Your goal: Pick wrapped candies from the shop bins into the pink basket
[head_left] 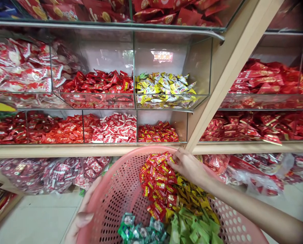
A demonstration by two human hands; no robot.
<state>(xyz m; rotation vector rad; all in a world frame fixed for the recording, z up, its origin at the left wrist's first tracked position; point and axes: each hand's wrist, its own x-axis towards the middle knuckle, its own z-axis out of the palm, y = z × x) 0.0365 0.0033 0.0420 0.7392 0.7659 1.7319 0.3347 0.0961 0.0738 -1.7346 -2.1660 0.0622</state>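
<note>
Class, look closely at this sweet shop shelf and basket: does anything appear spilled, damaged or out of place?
Nothing stands out. The sweets sit sorted in their clear bins, and those in the pink basket lie in separate colour piles. The left hand holds the basket's rim; the right hand rests on the red sweets.

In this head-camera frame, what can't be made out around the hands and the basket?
- Left hand: fingers hidden behind the pink basket wall, wrist cut by the bottom edge.
- Right hand: its grip on the red candies is unclear, fingertips buried in the pile.
- Wrapper print: too small and blurred to read.
- Green packets: cut off by the bottom edge.
</note>
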